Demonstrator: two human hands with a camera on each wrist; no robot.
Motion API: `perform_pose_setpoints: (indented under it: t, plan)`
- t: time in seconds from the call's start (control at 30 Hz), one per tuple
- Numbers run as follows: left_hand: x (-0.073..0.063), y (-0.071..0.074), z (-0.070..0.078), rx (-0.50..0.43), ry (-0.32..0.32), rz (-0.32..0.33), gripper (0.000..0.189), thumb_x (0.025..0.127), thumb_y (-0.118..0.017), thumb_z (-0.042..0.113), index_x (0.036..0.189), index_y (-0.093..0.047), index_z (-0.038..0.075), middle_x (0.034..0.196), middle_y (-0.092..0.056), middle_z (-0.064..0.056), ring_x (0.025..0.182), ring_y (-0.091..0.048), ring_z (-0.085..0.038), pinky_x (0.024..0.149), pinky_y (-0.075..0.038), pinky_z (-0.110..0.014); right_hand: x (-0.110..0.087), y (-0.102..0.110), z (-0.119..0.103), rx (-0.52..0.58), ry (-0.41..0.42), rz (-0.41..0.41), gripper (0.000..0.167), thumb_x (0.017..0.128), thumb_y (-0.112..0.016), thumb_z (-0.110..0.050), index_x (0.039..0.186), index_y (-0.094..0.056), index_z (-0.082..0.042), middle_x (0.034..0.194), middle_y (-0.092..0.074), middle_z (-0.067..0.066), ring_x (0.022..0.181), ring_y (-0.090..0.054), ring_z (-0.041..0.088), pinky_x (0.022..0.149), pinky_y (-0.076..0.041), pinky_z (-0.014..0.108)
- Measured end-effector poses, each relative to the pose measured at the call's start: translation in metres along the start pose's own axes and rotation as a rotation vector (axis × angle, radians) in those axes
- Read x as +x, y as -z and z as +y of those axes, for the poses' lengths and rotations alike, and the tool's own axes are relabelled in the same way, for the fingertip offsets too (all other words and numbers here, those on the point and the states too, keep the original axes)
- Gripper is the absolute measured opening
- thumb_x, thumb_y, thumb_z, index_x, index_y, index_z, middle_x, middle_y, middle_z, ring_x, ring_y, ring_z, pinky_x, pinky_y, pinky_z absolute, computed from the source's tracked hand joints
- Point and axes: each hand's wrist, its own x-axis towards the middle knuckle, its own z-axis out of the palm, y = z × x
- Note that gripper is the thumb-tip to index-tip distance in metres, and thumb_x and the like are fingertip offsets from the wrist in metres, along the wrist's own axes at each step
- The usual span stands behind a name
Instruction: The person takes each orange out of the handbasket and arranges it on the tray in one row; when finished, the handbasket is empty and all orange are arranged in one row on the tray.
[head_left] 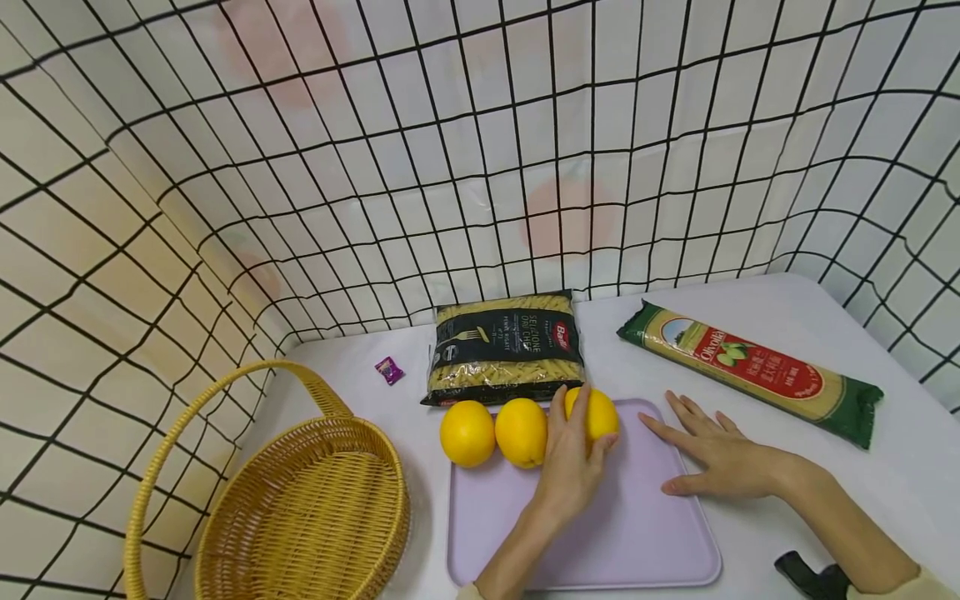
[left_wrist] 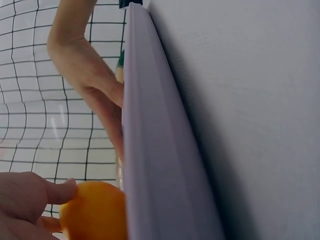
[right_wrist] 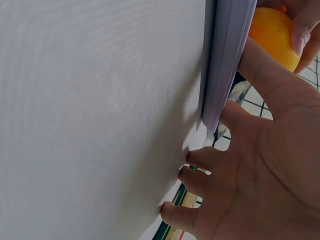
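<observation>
My left hand (head_left: 572, 475) grips the rightmost orange (head_left: 602, 414) at the back of the lilac tray (head_left: 652, 533), thumb on its right side and fingers over its left. A second orange (head_left: 521, 432) sits just left of that hand, and a third orange (head_left: 467, 433) beside it at the tray's back left corner. My right hand (head_left: 723, 461) lies with spread fingers at the tray's right side, holding nothing. In the right wrist view its thumb and index finger touch the tray rim (right_wrist: 227, 65), while the other fingertips rest on the white table.
Behind the tray lies a black bag of penne (head_left: 506, 350). A long spaghetti packet (head_left: 750, 367) is at the back right, a small purple sachet (head_left: 389, 370) at the back left. A wicker basket (head_left: 300, 525) with a tall handle stands left. Black wire mesh (head_left: 555, 150) encloses the table.
</observation>
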Motion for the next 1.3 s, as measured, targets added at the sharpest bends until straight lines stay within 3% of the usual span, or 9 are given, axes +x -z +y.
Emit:
perform_pose_setpoints:
  t: [0.23,0.53,0.9,1.3]
  plan:
    - [-0.0004,0.0017,-0.0006,-0.029,0.011,-0.02,0.061,0.105,-0.06,0.019,0.161,-0.036,0.013,0.168,-0.024,-0.019,0.152,-0.036,-0.035,0.123,-0.035,-0.053,-0.0004,-0.0002,0.0009,0.011,0.01,0.002,0.089,0.087,-0.075,-0.055,0.161,-0.037,-0.023,0.166,-0.007,0.039,0.15,-0.008,0.064,0.111,-0.003,0.086]
    - [0.0004,-0.0028,-0.0034,0.007,-0.022,-0.006,0.063,0.105,-0.06,0.02,0.162,-0.034,0.012,0.167,-0.026,-0.023,0.15,-0.039,-0.036,0.122,-0.037,-0.051,-0.0004,-0.0004,0.0021,0.015,0.002,0.004,0.09,0.086,-0.073,-0.059,0.16,-0.038,-0.023,0.167,-0.007,0.038,0.15,-0.008,0.063,0.111,-0.002,0.086]
    - [-0.0014,0.0021,-0.0018,-0.042,0.026,-0.042,0.06,0.109,-0.051,0.022,0.164,-0.029,0.015,0.17,-0.02,-0.022,0.155,-0.03,-0.041,0.124,-0.031,-0.059,0.0024,-0.0019,0.0016,0.002,-0.002,-0.005,0.092,0.085,-0.074,-0.06,0.16,-0.037,-0.023,0.167,-0.008,0.038,0.15,-0.008,0.063,0.111,-0.002,0.086]
    - [-0.0016,-0.0007,-0.0051,0.026,-0.008,-0.036,0.064,0.108,-0.052,0.027,0.165,-0.026,0.016,0.168,-0.022,-0.023,0.153,-0.033,-0.041,0.122,-0.035,-0.057,0.0013,-0.0048,0.0062,0.024,0.023,0.02,0.089,0.087,-0.075,-0.055,0.16,-0.039,-0.022,0.166,-0.008,0.04,0.149,-0.007,0.065,0.11,-0.002,0.086]
